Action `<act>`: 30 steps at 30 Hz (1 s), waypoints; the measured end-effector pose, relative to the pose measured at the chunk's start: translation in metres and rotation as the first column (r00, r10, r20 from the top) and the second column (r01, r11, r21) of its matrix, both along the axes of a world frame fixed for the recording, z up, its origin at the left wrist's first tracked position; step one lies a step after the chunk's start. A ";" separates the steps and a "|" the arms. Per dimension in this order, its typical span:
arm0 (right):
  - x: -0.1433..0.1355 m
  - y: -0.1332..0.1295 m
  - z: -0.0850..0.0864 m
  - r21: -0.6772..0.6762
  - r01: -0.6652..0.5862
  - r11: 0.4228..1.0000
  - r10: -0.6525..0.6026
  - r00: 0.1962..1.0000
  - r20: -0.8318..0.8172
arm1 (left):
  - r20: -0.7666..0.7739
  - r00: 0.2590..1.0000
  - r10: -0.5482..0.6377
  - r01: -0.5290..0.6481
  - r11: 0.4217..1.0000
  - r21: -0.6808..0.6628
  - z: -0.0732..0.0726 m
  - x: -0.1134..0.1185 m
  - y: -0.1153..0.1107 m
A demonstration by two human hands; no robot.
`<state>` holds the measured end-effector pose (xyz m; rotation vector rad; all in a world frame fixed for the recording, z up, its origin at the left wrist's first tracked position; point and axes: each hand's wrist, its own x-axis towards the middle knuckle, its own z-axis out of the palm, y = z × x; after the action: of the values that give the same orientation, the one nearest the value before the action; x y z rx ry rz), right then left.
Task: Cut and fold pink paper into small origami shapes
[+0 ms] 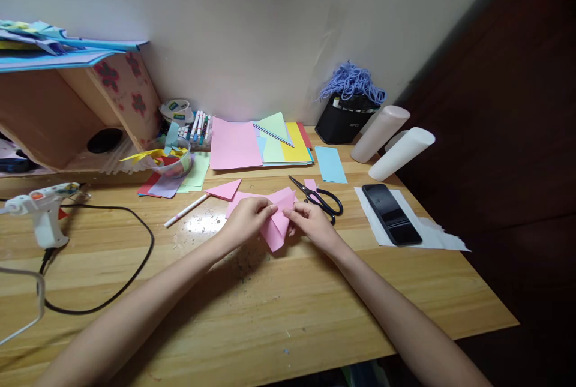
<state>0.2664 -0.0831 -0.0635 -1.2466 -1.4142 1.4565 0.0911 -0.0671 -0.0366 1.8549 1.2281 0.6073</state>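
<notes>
Bowl [185, 166], clear plastic, sat toward the back left of the desk [315, 309]; yellow, blue and red paper scraps in it, yellow strips poking out past the rim. Markers [198, 126] were lined up just behind it, their container mostly hidden. Black holder [337, 128] by the wall had blue yarn [353, 82] heaped on top, plus pale items at its opening, too small to name. Cardboard box [121, 90] at far left had its open front toward you and coloured paper piled on top; couldn't tell what the dark oval inside was.

Your left hand [245, 219] had thumb and index finger closed on the folded pink paper [275, 239], pressing near its middle. Your right hand [315, 228] pinched the same paper at its right edge, fingers [294, 216] together on it; the other fingers were curled, partly hidden. Paper was between your two hands over the middle of the desk, one corner pointing your way. Scissors [335, 201] lay just beyond your right hand, handles apart.
</notes>
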 end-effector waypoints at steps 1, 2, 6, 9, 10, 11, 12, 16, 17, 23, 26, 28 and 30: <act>0.000 0.000 0.001 0.018 -0.002 1.000 0.002 1.000 0.018 | 0.005 1.000 0.001 -0.001 1.000 -0.011 0.000 0.000 0.000; 0.000 -0.001 0.001 0.041 0.005 0.999 -0.007 0.999 0.035 | 0.008 1.000 0.001 -0.001 1.000 -0.024 0.001 0.000 0.000; -0.001 -0.002 0.001 0.078 0.025 0.997 -0.032 0.995 0.092 | -0.020 0.999 -0.043 0.042 0.998 -0.055 0.003 -0.001 0.001; -0.004 -0.006 -0.001 0.082 0.011 0.997 -0.023 0.989 0.146 | 0.036 0.998 -0.060 0.060 0.998 -0.004 0.001 0.002 0.003; -0.005 -0.007 -0.002 0.086 -0.001 0.996 -0.012 0.987 0.158 | 0.066 0.996 -0.053 0.052 0.998 0.022 0.001 0.004 0.003; -0.007 -0.009 -0.002 0.091 -0.016 0.996 0.001 0.986 0.168 | 0.088 0.995 -0.042 0.038 0.998 0.043 0.000 0.006 0.004; -0.008 -0.010 -0.002 0.096 -0.027 0.995 0.010 0.984 0.177 | 0.102 0.994 -0.026 0.020 0.998 0.056 0.000 0.008 0.005; -0.012 -0.012 0.004 0.161 -0.011 0.987 -0.031 0.966 0.255 | 0.201 0.977 0.069 -0.080 0.996 0.049 0.001 0.013 0.008; -0.012 -0.011 0.006 0.190 -0.007 0.982 -0.048 0.958 0.282 | 0.241 0.965 0.103 -0.115 0.993 0.038 0.002 0.013 0.009; -0.006 -0.009 0.009 0.262 0.031 0.964 -0.110 0.950 0.292 | 0.436 0.852 0.289 -0.270 0.957 -0.107 -0.001 0.001 0.025; -0.002 -0.006 0.006 0.272 0.068 0.960 -0.145 0.952 0.271 | 0.450 0.850 0.273 -0.218 0.961 -0.171 -0.003 -0.006 0.033; 0.002 -0.002 0.005 0.296 0.096 0.950 -0.178 0.948 0.264 | 0.420 0.874 0.245 -0.180 0.965 -0.189 -0.002 -0.011 0.038; 0.006 0.001 0.004 0.330 0.120 0.936 -0.216 0.938 0.272 | 0.360 0.911 0.201 -0.147 0.974 -0.172 0.001 -0.017 0.041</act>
<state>0.2719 -0.0817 -0.0590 -1.3894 -1.6180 0.9080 0.0744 -0.0261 -0.0360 1.4353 1.1508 0.9042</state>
